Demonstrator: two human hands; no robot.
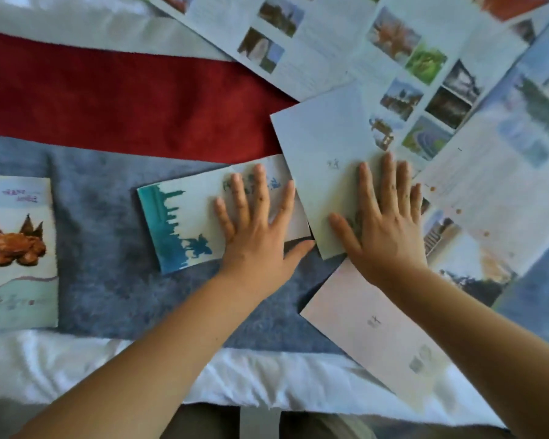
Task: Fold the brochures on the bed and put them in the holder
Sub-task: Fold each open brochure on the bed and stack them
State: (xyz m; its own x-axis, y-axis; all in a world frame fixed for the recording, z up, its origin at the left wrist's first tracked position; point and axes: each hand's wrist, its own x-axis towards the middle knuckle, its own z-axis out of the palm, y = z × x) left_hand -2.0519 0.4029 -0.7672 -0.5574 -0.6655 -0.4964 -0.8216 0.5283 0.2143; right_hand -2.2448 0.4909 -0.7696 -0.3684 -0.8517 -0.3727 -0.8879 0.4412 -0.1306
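A folded brochure with a teal skyline print [184,223] lies on the grey blanket. My left hand [257,229] rests flat on its right half, fingers spread. My right hand [384,226] presses flat on a pale blue sheet [317,147] that overlaps the teal brochure's right edge. Several unfolded brochures with photos [425,74] are fanned out at the upper right. A pale pink sheet [362,321] lies under my right forearm. Another folded brochure with a brown motif [16,251] sits at the far left. No holder is in view.
A red blanket strip [108,103] runs across the bed above the grey blanket [108,280]. White bedding [108,369] marks the near edge of the bed. The unfolded sheets cover the right side.
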